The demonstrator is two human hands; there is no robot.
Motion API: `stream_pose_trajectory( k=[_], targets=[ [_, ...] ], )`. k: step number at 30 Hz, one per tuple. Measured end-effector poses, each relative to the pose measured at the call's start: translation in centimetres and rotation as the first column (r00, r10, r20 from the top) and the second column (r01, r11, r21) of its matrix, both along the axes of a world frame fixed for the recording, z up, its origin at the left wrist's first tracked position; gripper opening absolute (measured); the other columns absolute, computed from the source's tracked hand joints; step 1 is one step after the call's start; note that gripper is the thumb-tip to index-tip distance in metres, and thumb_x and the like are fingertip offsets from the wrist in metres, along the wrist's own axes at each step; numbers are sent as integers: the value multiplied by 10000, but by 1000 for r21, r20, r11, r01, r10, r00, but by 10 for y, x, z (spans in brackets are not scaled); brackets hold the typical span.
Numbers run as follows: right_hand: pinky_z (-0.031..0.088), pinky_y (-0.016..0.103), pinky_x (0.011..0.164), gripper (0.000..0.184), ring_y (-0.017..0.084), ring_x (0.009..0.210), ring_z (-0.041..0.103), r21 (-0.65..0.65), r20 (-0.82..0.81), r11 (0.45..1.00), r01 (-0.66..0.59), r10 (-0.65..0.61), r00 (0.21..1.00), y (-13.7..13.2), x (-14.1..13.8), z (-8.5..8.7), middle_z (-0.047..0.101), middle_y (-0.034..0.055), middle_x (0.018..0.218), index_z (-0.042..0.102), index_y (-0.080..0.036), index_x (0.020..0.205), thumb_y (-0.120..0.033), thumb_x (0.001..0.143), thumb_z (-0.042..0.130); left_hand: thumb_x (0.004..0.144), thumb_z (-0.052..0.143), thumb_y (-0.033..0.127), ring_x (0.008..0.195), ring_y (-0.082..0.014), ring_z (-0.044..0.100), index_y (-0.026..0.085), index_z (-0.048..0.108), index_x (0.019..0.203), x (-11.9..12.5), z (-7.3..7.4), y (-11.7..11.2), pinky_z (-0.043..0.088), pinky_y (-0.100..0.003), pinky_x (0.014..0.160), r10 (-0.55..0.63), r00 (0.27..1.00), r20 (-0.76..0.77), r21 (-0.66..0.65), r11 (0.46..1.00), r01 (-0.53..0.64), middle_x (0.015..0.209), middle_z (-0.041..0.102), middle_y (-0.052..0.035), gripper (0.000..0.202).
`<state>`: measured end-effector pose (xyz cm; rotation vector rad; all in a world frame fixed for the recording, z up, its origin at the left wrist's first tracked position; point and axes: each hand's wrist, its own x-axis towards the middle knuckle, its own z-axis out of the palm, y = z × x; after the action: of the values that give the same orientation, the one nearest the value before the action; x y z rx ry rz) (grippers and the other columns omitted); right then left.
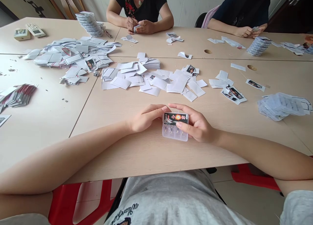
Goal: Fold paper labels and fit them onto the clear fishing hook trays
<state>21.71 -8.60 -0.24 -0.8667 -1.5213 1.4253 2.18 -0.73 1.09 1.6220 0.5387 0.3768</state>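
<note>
Just above the table's near edge, my two hands share a small clear plastic case [170,133]. A black printed label with a bright burst covers its upper part. Small metal pieces, too tiny to name surely, show in its compartments. My right hand [199,125] grips the case from the right, thumb across the front and fingers behind. My left hand [148,118] pinches at the top left corner, its thumb against the label's edge; its other fingers are partly hidden behind.
White paper slips [156,79] lie scattered ahead, with a bigger heap [73,53] to the left. Clear cases [281,105] are piled at right. Printed labels [234,94] lie nearer. A tall stack of cases [89,24] stands far left. Two people handle small items across the table [117,153].
</note>
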Motion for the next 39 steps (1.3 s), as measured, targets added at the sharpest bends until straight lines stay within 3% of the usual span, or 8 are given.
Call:
stream_pose_trajectory(
  k=[5,12,17,25,31,34,39],
  targets=[
    [507,274,752,479,146,886,594,31,7,997,68,-68,998,-1,2,-2,609,63,1062,439,-216,1338,-204,873,549,875,533,291,942,-210,590,116,521,1093,0,-4,2,465,-350,831,-86,996,33,-111,990,89,1037,619,-91,280],
    [526,303,776,479,169,899,627,7,-8,995,102,-102,995,-2,2,-3,628,69,1040,453,-225,1329,-241,866,576,866,552,345,881,-199,596,137,521,968,4,-3,-2,473,-337,765,-55,998,24,-71,996,57,816,607,-43,234],
    [533,296,735,494,172,894,629,-3,-8,995,98,-98,995,-2,2,-2,630,81,1074,438,-219,1339,-240,865,577,845,571,375,809,-180,595,145,539,928,3,-2,-2,467,-310,704,-46,999,11,-19,999,46,776,608,-29,247],
    [484,229,523,487,136,721,601,-21,65,991,132,-130,989,-2,2,2,643,75,1029,447,-216,1330,-251,856,555,844,570,370,792,-175,592,145,538,920,4,-1,-2,466,-301,688,-36,999,14,-10,999,36,753,600,-24,240],
    [371,178,387,467,49,476,463,-60,11,991,117,-116,993,-2,2,1,624,30,899,462,-235,1314,-220,855,547,849,565,378,784,-172,591,146,536,935,3,-3,-2,464,-299,688,-38,999,18,-9,999,38,757,598,-23,249],
    [358,178,363,479,39,433,422,-96,4,988,121,-121,993,-2,2,1,621,29,891,454,-235,1318,-237,849,550,850,566,379,766,-170,590,142,544,953,3,-4,-1,461,-296,677,-37,999,17,2,999,37,739,594,-21,259],
    [402,187,394,481,63,486,472,-132,-8,983,129,-131,991,-2,1,2,620,39,911,463,-238,1307,-250,836,561,853,563,375,763,-169,589,142,548,976,3,-5,-1,460,-292,671,-42,999,22,11,999,42,734,591,-18,263]
  ],
)
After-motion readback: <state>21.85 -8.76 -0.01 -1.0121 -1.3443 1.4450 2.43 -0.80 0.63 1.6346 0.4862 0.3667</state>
